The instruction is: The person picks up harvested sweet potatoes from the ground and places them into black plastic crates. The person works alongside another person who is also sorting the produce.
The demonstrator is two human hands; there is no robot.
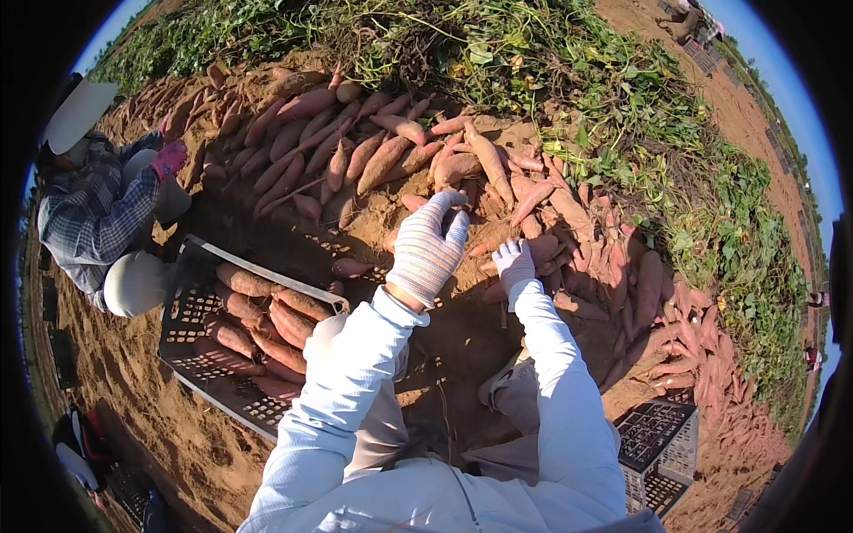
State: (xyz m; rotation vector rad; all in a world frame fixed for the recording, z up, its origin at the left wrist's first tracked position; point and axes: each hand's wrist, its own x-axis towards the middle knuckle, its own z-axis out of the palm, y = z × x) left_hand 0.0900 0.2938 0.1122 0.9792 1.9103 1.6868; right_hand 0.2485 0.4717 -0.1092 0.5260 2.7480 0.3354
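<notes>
My left hand [428,253], in a striped knit glove, is over the sandy soil beside the row of sweet potatoes [383,163]. Its thumb and fingers are curved apart, and I see nothing between them. My right hand [514,263], gloved too, reaches to a sweet potato [543,248] at the near edge of the heap; its fingertips are at or on it, and whether they grip is not clear. On my left stands a black plastic crate [190,320] with a pale rim, partly filled with large sweet potatoes [290,320].
A co-worker in a checked shirt [100,200] and pink gloves crouches at the left. Cut vines [533,60] lie beyond the heap. An openwork plastic crate [656,440] stands at the lower right. More sweet potatoes [700,346] lie on the right. Another person is at the lower left.
</notes>
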